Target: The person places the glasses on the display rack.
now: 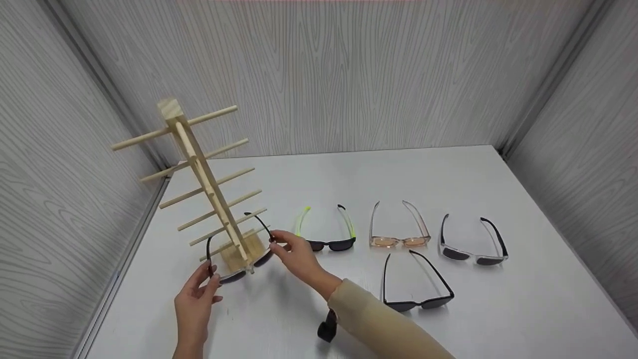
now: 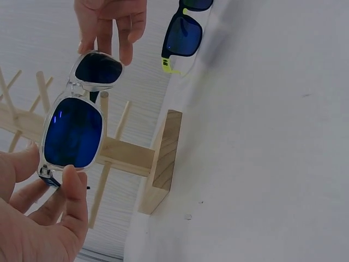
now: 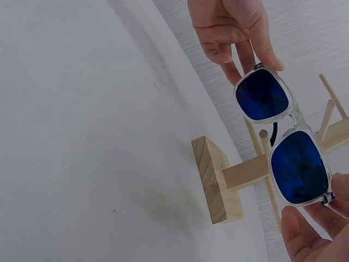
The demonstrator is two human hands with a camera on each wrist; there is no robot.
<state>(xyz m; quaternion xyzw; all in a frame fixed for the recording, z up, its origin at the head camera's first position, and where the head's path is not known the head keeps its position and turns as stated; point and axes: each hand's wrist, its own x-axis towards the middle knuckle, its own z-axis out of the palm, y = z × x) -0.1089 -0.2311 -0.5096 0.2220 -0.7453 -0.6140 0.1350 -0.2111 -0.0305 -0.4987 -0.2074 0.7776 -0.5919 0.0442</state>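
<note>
A pair of sunglasses with a clear frame, dark temples and blue-looking lenses (image 2: 73,134) is held between both hands in front of the lowest part of a wooden display rack (image 1: 209,187). My left hand (image 1: 193,301) pinches one hinge corner between thumb and fingers. At the opposite corner, my right hand (image 1: 299,257) pinches the frame near the temple. The temples (image 1: 259,222) stand unfolded and reach back on either side of the rack's post. The bridge is close to a low front peg (image 3: 264,134); whether it touches is unclear.
Right of the rack lie sunglasses with yellow-green temples (image 1: 340,245), pink clear-framed glasses (image 1: 398,243), clear-framed sunglasses with dark temples (image 1: 456,255) and black sunglasses (image 1: 433,302), all unfolded. The rack's block base (image 1: 255,243) stands on the white table (image 1: 309,184). Patterned panels (image 1: 339,80) enclose it.
</note>
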